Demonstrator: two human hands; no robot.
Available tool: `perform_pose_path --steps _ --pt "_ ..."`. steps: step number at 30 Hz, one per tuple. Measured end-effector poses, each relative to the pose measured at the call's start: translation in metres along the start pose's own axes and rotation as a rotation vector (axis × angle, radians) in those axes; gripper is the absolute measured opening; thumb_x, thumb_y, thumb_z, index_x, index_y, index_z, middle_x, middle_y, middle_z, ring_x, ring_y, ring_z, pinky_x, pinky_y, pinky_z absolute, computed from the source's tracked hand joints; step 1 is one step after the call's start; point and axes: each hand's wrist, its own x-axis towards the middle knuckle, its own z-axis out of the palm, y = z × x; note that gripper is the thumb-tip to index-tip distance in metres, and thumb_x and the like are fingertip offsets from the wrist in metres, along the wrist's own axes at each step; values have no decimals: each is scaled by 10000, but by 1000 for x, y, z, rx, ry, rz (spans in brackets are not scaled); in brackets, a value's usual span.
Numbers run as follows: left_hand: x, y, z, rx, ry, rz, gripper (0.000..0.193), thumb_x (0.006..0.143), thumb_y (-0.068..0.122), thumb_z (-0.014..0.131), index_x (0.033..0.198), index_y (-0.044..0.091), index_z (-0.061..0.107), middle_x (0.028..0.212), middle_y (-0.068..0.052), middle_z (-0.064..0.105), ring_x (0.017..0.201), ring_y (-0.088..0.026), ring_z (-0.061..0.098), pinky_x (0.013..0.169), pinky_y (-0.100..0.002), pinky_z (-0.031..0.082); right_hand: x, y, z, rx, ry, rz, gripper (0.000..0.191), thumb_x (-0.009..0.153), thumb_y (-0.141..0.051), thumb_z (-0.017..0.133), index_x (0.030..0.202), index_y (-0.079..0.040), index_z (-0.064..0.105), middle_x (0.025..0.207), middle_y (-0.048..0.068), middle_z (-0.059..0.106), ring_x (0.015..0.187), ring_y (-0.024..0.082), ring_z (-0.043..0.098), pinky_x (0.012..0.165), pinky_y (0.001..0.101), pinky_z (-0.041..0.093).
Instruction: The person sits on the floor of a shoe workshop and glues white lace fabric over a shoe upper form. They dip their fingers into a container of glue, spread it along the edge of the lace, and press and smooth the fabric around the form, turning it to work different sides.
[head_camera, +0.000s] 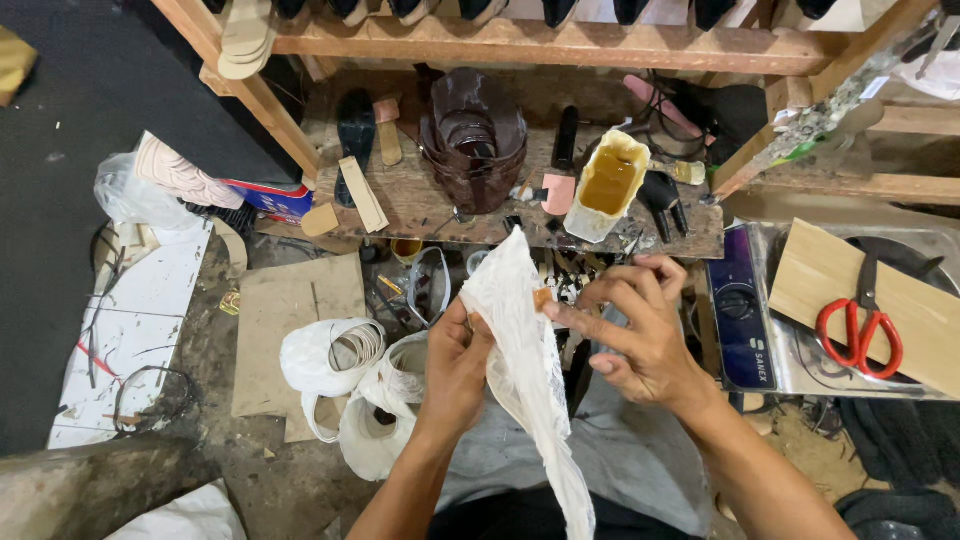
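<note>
Notably, much is being cut off: the row of shoe soles (245, 35) along the top edge is showing only in part, and the lower end of the white plastic bag (525, 360) is running out of the frame at the bottom centre. What the small brown piece (542, 298) is cannot be made out.

Centre frame, the left hand (458, 355) is gripping the bag's left edge, fingers closed on the film. The right hand (640, 330) is sitting just beside the bag with its fingers loosely curled, forefinger and thumb reaching to the brown piece on the bag's face; whether they are pinching it cannot be told.

Room is proving tight. The wooden worktop (420, 205) is lying directly above the hands, carrying a dark brown pot (475, 135) and a white container of amber liquid (605, 185). To the right, red-handled scissors (860, 325) are resting on a wooden board (830, 275). To the lower left, two more white bags (345, 385) are sitting on the floor, near the left hand.

The held bag is looking thin, crumpled and translucent, hanging upright as a narrow strip.
</note>
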Motion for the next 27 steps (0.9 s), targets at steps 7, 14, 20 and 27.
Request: perform_pose_path --steps 7,14,20,27 --pt "-1 2 -3 -17 -21 18 395 1061 191 575 1380 -39 548 1217 -72 714 1041 -109 680 897 -278 556 0 -5 -1 56 38 40 669 1090 -574 229 1207 -201 771 1004 27 620 1092 251 547 1117 524 248" --pt "0 5 -4 -9 -26 47 407 1069 207 592 1389 -41 554 1226 -74 711 1049 -111 672 910 -280 548 -5 -6 -2 106 -8 -23 618 1068 -587 275 1142 -240 781 966 10 630 1066 232 562 1083 546 255" --pt "-1 0 -2 -24 0 -17 350 1036 152 623 1339 -20 582 1155 -45 707 971 -81 653 850 -263 544 8 4 -3 -116 1 -47 640 1069 -599 254 1288 -248 743 1060 48 613 1102 261 536 1071 555 250" --pt "-3 5 -7 1 105 0 286 1017 172 647 1253 24 581 945 4 640 797 -69 587 681 -241 514 12 42 11 -244 -30 87 409 1023 -473 508 1204 -205 757 1165 62 622 1164 282 509 1093 530 260"
